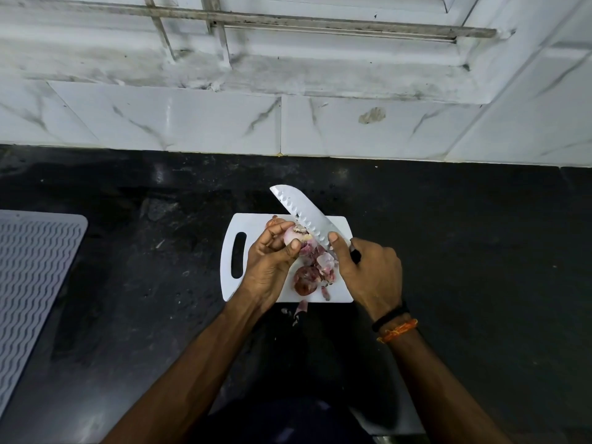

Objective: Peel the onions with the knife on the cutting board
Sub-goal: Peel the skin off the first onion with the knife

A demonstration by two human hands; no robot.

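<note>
Left hand [270,261] fingers curl round a pale, partly peeled onion [293,236] at frame centre, above the white cutting board [256,224]. Right hand [368,272] grips the black handle of the knife [307,213], thumb laid on the blade; blade slants to upper left, edge touching the onion's root end, tip past the board's far edge. Unpeeled onion [303,281] and loose skins [323,262] lie between the hands; some skins spill over the near edge. Black counter [464,238] open right; ribbed mat [35,261] far left; tiled wall [166,118] above
</note>
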